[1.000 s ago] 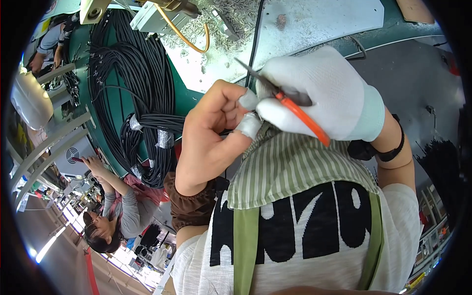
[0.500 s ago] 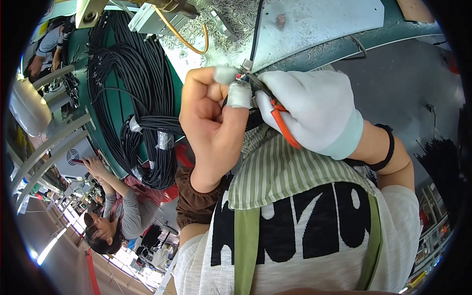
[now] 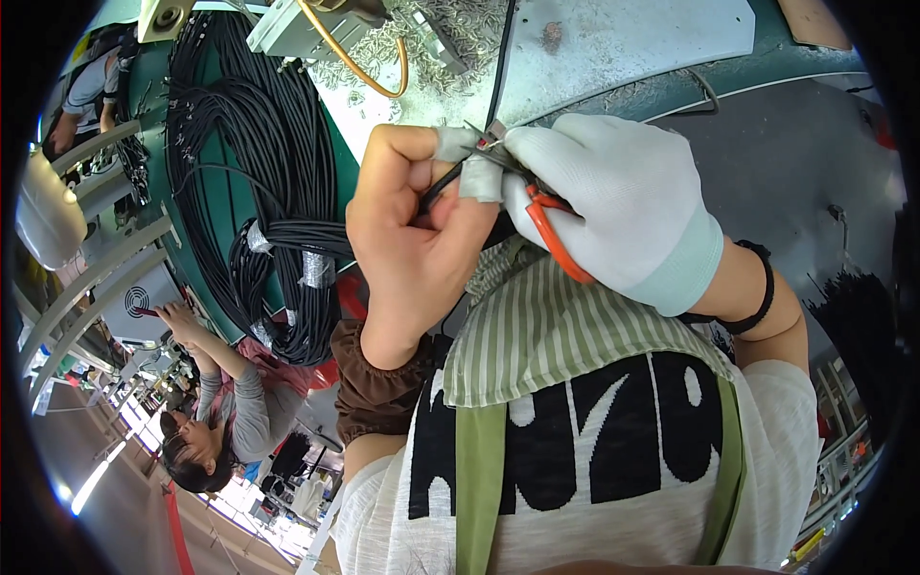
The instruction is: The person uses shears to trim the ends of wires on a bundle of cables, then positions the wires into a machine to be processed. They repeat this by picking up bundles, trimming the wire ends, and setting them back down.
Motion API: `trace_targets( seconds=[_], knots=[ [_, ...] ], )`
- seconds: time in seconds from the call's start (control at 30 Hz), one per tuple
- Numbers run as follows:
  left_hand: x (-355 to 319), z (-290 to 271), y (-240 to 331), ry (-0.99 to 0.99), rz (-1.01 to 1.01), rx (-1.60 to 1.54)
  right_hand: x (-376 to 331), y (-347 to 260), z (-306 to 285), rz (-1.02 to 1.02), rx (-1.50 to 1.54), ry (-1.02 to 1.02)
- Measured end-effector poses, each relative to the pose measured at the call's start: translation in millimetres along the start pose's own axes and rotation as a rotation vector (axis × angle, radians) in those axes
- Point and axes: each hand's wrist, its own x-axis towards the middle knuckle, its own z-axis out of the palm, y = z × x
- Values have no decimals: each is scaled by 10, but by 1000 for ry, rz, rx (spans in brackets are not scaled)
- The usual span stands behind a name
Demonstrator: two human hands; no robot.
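My left hand (image 3: 402, 220), bare except for white coverings on thumb and fingertip, pinches the end of a black cable (image 3: 440, 185). The cable runs across the palm, and a small metal connector (image 3: 495, 130) with a bit of red shows at its tip. My right hand (image 3: 623, 196), in a white glove, is closed around pliers with red-orange handles (image 3: 556, 240). Their dark jaws lie across the cable end, right beside the left fingertips. Whether the jaws bite on a wire or on the connector is too small to tell.
Coils of black cable (image 3: 259, 125) bound with clear wrap lie on the green table (image 3: 220, 216) at left. Small metal pieces (image 3: 450, 96) litter a white board (image 3: 613, 48) under a machine with a yellow tube (image 3: 356, 67). A co-worker (image 3: 230, 412) sits at far left.
My left hand has turned slightly, baring more of the cable in its palm. The connector has tilted and shifted right, and the plier jaws now cross the cable end.
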Motion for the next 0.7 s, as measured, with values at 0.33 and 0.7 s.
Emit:
trace_targets(
  seconds=[0.33,0.7],
  knots=[
    [151,-142,-166,-92,-335,-360,108,307,7,19,397,-251],
    [772,-272,-382,-22,-226,-409,1003,776,131,-716,-94,313]
  ],
)
